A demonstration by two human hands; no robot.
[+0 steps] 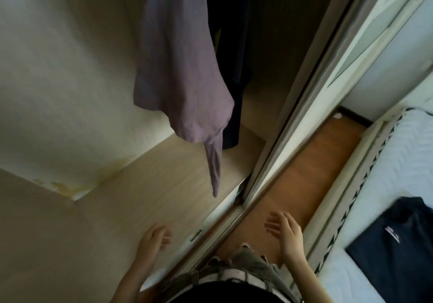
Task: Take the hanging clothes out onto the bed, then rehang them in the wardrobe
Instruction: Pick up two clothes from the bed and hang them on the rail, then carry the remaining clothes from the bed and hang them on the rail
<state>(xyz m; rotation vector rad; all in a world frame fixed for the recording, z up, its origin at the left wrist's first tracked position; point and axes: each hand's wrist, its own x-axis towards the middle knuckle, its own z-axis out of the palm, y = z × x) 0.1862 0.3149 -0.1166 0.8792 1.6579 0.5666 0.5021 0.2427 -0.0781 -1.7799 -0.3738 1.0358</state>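
two empty hands; two garments hanging.

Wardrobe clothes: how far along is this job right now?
Done: one dark navy garment lies on the bed. In hand: nothing; left hand and right hand are both open and empty. Left: the mauve garment and a dark garment hang in the wardrobe.

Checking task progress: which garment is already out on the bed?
The dark navy garment, lying flat on the bed; the mauve garment hangs in the wardrobe.
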